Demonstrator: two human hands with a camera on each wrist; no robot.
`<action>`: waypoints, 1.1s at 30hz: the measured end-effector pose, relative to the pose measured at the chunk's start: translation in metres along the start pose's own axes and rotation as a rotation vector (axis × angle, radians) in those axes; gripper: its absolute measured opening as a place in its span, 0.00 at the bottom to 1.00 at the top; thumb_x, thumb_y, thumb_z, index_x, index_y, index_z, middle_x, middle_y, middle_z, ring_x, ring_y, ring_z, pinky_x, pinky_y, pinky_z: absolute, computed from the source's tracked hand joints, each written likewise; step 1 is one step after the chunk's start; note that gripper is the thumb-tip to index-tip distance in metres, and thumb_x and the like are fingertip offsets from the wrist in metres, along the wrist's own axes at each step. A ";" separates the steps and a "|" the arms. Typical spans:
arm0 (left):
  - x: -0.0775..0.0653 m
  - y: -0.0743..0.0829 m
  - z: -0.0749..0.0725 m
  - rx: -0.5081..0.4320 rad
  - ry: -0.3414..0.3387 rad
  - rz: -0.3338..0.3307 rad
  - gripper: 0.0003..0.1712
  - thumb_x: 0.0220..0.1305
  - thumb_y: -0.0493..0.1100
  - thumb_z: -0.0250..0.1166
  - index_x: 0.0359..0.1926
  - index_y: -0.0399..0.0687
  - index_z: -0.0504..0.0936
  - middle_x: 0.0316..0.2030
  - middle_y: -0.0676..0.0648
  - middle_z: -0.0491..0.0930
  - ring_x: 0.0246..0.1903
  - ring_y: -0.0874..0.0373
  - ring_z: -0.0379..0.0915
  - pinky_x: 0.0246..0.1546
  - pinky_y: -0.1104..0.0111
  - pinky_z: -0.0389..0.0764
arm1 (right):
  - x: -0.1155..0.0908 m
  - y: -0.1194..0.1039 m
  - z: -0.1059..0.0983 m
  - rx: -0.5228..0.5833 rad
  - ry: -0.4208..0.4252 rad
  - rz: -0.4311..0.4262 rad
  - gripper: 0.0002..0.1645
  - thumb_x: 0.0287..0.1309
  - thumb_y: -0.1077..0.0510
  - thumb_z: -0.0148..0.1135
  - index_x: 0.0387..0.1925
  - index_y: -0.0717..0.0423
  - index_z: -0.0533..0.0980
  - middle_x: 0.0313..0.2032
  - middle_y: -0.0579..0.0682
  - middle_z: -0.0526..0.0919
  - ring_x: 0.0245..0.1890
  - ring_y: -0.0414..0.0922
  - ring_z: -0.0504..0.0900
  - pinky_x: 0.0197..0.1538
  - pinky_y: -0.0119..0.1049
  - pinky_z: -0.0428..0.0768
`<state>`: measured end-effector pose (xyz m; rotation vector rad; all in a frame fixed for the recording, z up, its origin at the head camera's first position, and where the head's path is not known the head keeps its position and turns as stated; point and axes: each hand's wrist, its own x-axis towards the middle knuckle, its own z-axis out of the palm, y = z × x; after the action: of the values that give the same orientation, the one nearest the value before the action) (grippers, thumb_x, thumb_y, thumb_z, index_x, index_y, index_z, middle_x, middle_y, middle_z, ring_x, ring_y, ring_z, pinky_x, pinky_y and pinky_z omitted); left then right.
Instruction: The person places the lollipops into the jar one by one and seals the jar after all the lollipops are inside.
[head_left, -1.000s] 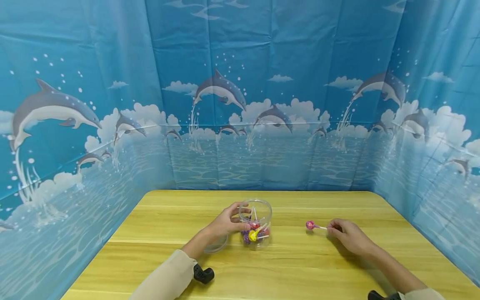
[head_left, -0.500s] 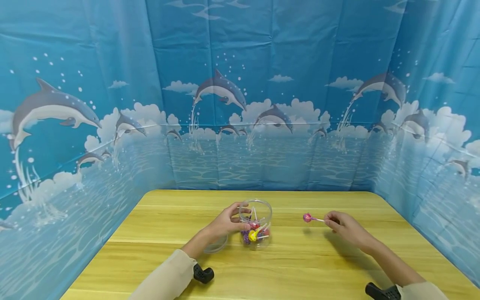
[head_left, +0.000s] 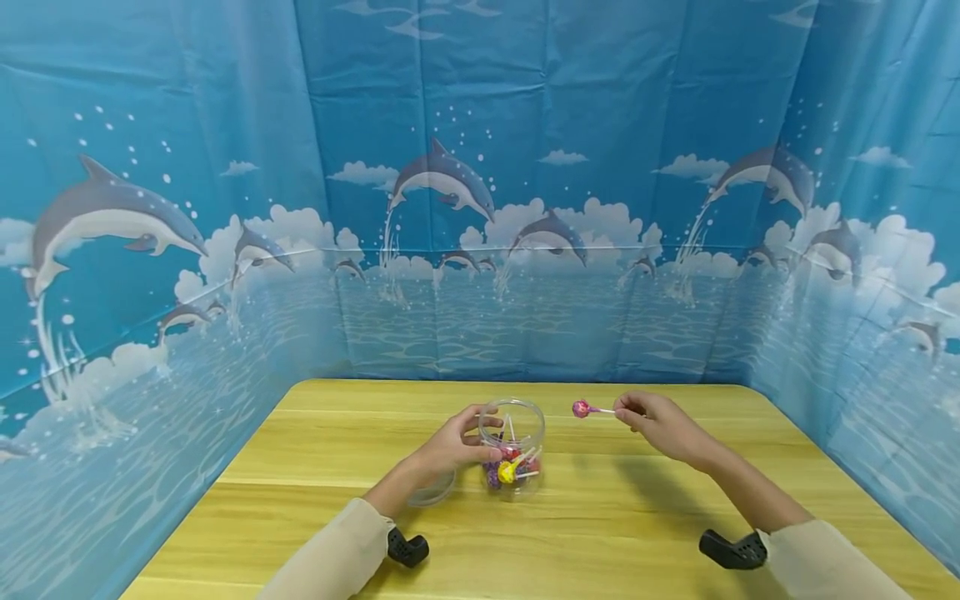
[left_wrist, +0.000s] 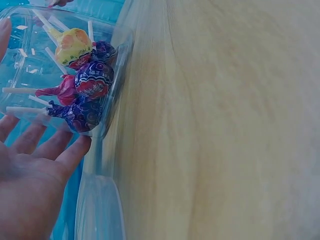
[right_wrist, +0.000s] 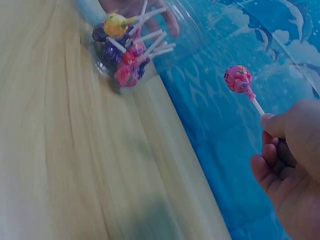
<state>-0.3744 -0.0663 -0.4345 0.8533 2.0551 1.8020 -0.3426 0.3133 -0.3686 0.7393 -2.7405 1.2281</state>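
Observation:
A clear plastic jar stands upright without a lid on the table. Inside it lie several wrapped lollipops, among them a yellow lollipop and a dark purple lollipop. My left hand holds the jar from its left side, thumb at the front and fingers round the back. To the right of the jar, my right hand pinches the white stick of a pink lollipop between thumb and forefinger. That lollipop is raised off the table, its candy end pointing left toward the jar.
A clear round lid lies on the table beside the jar, partly under the left forearm. The wooden table ends at the back against a blue dolphin-print curtain, which also hangs at both sides.
My right hand has lifted the pink lollipop off the table and carried it up and left, nearer the jar. The left hand and jar have stayed in place.

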 end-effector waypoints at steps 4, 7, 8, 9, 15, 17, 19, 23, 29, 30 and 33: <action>0.000 0.001 0.000 0.007 0.001 0.004 0.41 0.69 0.45 0.72 0.78 0.57 0.64 0.68 0.43 0.71 0.64 0.46 0.71 0.61 0.55 0.76 | 0.012 -0.011 0.003 -0.002 -0.029 -0.041 0.10 0.81 0.59 0.51 0.40 0.58 0.73 0.28 0.51 0.69 0.26 0.45 0.66 0.29 0.39 0.68; 0.000 0.000 0.000 0.006 0.005 0.000 0.41 0.69 0.46 0.72 0.78 0.58 0.64 0.68 0.43 0.70 0.65 0.46 0.71 0.61 0.55 0.76 | 0.019 -0.018 0.006 -0.013 -0.039 -0.072 0.09 0.81 0.59 0.52 0.40 0.58 0.74 0.29 0.51 0.70 0.27 0.46 0.67 0.29 0.38 0.68; 0.000 0.000 0.000 0.004 0.005 -0.001 0.41 0.69 0.46 0.72 0.78 0.58 0.64 0.68 0.43 0.70 0.65 0.46 0.71 0.61 0.55 0.76 | 0.021 -0.020 0.007 -0.012 -0.046 -0.080 0.09 0.81 0.59 0.51 0.41 0.58 0.74 0.29 0.51 0.70 0.27 0.46 0.67 0.29 0.39 0.68; 0.000 0.000 0.000 0.002 0.005 -0.002 0.41 0.69 0.46 0.73 0.78 0.58 0.64 0.69 0.42 0.70 0.65 0.46 0.71 0.61 0.55 0.76 | 0.024 -0.022 0.008 -0.013 -0.051 -0.083 0.09 0.81 0.59 0.51 0.41 0.58 0.75 0.30 0.52 0.71 0.27 0.46 0.68 0.29 0.39 0.69; -0.001 0.001 0.000 -0.019 0.005 -0.003 0.42 0.68 0.44 0.73 0.78 0.55 0.63 0.70 0.38 0.68 0.64 0.46 0.71 0.59 0.57 0.78 | 0.035 -0.035 0.016 -0.036 -0.074 -0.131 0.08 0.80 0.60 0.52 0.43 0.57 0.77 0.32 0.50 0.75 0.29 0.47 0.71 0.32 0.39 0.72; -0.001 0.000 0.001 -0.020 0.004 0.001 0.41 0.68 0.44 0.73 0.77 0.54 0.64 0.70 0.38 0.68 0.65 0.45 0.71 0.59 0.57 0.78 | 0.039 -0.040 0.018 -0.048 -0.080 -0.158 0.08 0.80 0.60 0.53 0.44 0.57 0.77 0.32 0.49 0.75 0.30 0.46 0.71 0.33 0.39 0.72; -0.001 0.000 0.001 -0.018 0.003 0.001 0.41 0.69 0.44 0.72 0.77 0.53 0.64 0.70 0.38 0.68 0.65 0.45 0.71 0.59 0.57 0.78 | 0.043 -0.045 0.022 -0.063 -0.091 -0.177 0.08 0.80 0.60 0.52 0.44 0.58 0.77 0.33 0.48 0.76 0.31 0.46 0.71 0.34 0.39 0.72; -0.001 0.001 0.001 0.001 0.000 0.004 0.41 0.70 0.45 0.72 0.78 0.53 0.63 0.69 0.39 0.69 0.66 0.44 0.70 0.61 0.55 0.77 | 0.054 -0.055 0.030 -0.091 -0.124 -0.206 0.07 0.79 0.61 0.53 0.43 0.57 0.77 0.34 0.47 0.77 0.32 0.45 0.72 0.35 0.40 0.73; 0.000 0.001 0.000 -0.017 -0.004 -0.010 0.42 0.69 0.47 0.73 0.77 0.52 0.63 0.68 0.42 0.70 0.65 0.45 0.71 0.60 0.54 0.77 | 0.070 -0.063 0.042 -0.126 -0.180 -0.270 0.08 0.78 0.61 0.55 0.41 0.55 0.79 0.31 0.45 0.77 0.28 0.42 0.71 0.33 0.38 0.73; 0.000 0.000 0.000 -0.018 -0.005 -0.015 0.42 0.68 0.48 0.73 0.77 0.52 0.63 0.69 0.43 0.70 0.65 0.45 0.71 0.60 0.54 0.77 | 0.072 -0.064 0.043 -0.134 -0.190 -0.283 0.08 0.78 0.61 0.56 0.41 0.55 0.80 0.31 0.45 0.78 0.27 0.42 0.71 0.33 0.38 0.72; 0.000 0.000 0.000 -0.014 -0.005 -0.026 0.43 0.68 0.48 0.73 0.78 0.53 0.62 0.70 0.45 0.67 0.65 0.45 0.71 0.59 0.54 0.78 | 0.076 -0.067 0.047 -0.155 -0.223 -0.321 0.08 0.77 0.63 0.56 0.40 0.54 0.81 0.32 0.47 0.79 0.27 0.41 0.71 0.32 0.37 0.73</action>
<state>-0.3747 -0.0665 -0.4343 0.8226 2.0388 1.7971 -0.3738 0.2108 -0.3369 1.3033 -2.6935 0.9065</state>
